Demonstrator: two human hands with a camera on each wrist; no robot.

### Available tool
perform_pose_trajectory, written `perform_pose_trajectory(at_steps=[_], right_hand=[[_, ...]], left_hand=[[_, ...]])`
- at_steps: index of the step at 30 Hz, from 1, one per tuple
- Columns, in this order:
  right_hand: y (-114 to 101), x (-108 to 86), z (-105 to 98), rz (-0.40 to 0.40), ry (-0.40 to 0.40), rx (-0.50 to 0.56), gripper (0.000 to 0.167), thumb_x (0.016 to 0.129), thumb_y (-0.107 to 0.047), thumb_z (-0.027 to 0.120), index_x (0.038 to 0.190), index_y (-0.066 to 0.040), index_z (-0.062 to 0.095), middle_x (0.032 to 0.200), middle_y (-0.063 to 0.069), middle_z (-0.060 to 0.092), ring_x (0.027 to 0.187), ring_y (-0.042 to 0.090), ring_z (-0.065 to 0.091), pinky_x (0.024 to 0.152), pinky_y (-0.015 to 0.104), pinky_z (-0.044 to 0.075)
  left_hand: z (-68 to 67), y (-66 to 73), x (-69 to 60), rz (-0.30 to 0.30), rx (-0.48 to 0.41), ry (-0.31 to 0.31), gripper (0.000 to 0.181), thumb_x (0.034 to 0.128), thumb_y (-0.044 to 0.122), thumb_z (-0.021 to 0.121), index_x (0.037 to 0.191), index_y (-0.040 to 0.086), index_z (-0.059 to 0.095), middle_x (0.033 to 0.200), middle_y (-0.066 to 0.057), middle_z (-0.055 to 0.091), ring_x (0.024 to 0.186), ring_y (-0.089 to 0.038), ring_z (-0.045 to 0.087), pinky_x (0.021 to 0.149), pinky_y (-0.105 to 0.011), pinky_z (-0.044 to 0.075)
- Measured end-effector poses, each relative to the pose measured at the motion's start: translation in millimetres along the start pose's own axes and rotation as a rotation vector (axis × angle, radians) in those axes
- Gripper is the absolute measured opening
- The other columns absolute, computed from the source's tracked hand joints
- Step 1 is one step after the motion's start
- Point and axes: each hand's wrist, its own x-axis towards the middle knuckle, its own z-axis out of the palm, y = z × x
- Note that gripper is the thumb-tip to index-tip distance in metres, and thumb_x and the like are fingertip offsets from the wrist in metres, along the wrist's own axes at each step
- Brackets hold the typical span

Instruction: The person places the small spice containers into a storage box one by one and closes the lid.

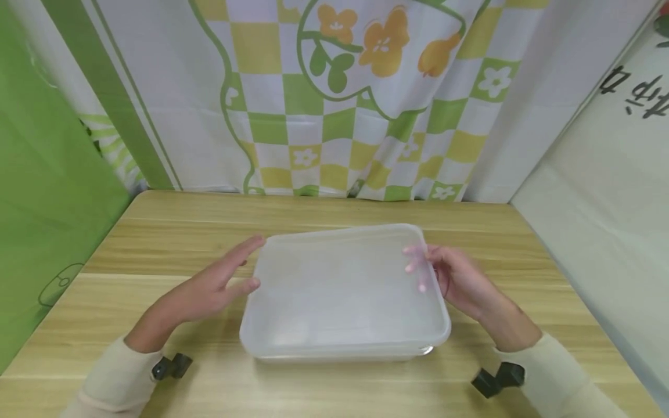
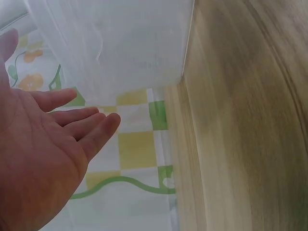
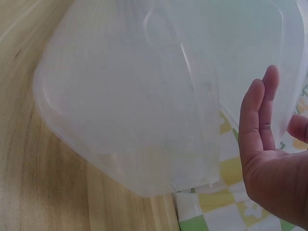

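A translucent white plastic lid (image 1: 334,284) lies over a clear plastic box (image 3: 120,96) on the table. In the right wrist view the lid's right side is raised off the box, leaving a gap. My right hand (image 1: 462,281) holds the lid at its right edge; its fingers reach underneath and show through the plastic, and the thumb is at the rim. At the left edge, my left hand (image 1: 209,287) has its fingers extended, with the index fingertip and thumb near the rim. Whether they touch it I cannot tell. Nothing is visible inside the box.
The wood-grain table (image 1: 183,215) extends around the box. Behind it hangs a checked, flowered curtain (image 1: 334,128). A green cloth (image 1: 52,174) borders the left side, and a white sheet with black writing (image 1: 617,162) the right.
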Motion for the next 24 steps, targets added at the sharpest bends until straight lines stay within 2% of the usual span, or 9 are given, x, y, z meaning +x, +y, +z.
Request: perform_pose_trajectory(at_steps=[7, 10, 13, 17, 20, 24], right_hand=[[3.0, -0.7, -0.6, 0.006, -0.008, -0.033, 0.045, 0.105, 0.002, 0.028, 0.125, -0.001, 0.069, 0.099, 0.006, 0.076, 0.073, 0.012, 0.069, 0.071, 0.026, 0.058], [2.2, -2.2, -0.4, 0.043, 0.053, -0.126, 0.039, 0.106, -0.002, 0.035, 0.132, 0.003, 0.064, 0.099, 0.006, 0.075, 0.075, 0.013, 0.069, 0.072, 0.029, 0.059], [0.7, -4.8, 1.4, 0.113, 0.161, -0.28, 0.04, 0.106, -0.007, 0.043, 0.141, 0.009, 0.052, 0.103, 0.007, 0.073, 0.077, 0.017, 0.071, 0.074, 0.035, 0.059], [-1.2, -9.4, 2.0, 0.186, 0.28, -0.504, 0.055, 0.103, -0.013, 0.051, 0.152, 0.01, 0.038, 0.102, 0.01, 0.071, 0.075, 0.023, 0.071, 0.074, 0.038, 0.059], [-1.1, -12.6, 0.6, 0.177, 0.308, -0.649, 0.058, 0.1, -0.013, 0.053, 0.153, 0.006, 0.038, 0.086, 0.012, 0.068, 0.067, 0.022, 0.067, 0.068, 0.037, 0.059], [1.7, -16.0, 0.2, 0.127, 0.288, -0.873, 0.05, 0.102, -0.014, 0.058, 0.148, 0.002, 0.047, 0.07, 0.011, 0.06, 0.057, 0.021, 0.058, 0.054, 0.032, 0.051]], left_hand=[[5.1, 4.7, 0.3, -0.088, 0.035, -0.057, 0.077, 0.1035, 0.034, 0.063, 0.163, 0.008, 0.023, 0.169, -0.018, 0.007, 0.152, -0.041, 0.013, 0.116, -0.064, 0.018], [7.6, 5.7, 0.0, -0.097, 0.084, -0.071, 0.08, 0.1023, 0.039, 0.064, 0.164, 0.008, 0.024, 0.17, -0.017, 0.004, 0.153, -0.041, 0.011, 0.116, -0.063, 0.02], [9.3, 6.9, -0.7, -0.097, 0.127, -0.084, 0.083, 0.102, 0.043, 0.064, 0.164, 0.009, 0.021, 0.17, -0.017, 0.001, 0.152, -0.041, 0.013, 0.116, -0.062, 0.022], [10.0, 9.6, -1.0, -0.094, 0.164, -0.09, 0.086, 0.1013, 0.046, 0.064, 0.164, 0.008, 0.02, 0.17, -0.017, 0.0, 0.151, -0.042, 0.016, 0.115, -0.06, 0.025], [9.9, 11.7, -1.0, -0.091, 0.196, -0.091, 0.086, 0.1011, 0.047, 0.063, 0.164, 0.006, 0.02, 0.169, -0.017, 0.001, 0.15, -0.043, 0.02, 0.114, -0.06, 0.027], [10.0, 14.0, -0.8, -0.087, 0.237, -0.094, 0.087, 0.1013, 0.049, 0.062, 0.164, 0.006, 0.021, 0.169, -0.017, 0.001, 0.148, -0.045, 0.024, 0.113, -0.06, 0.029]])
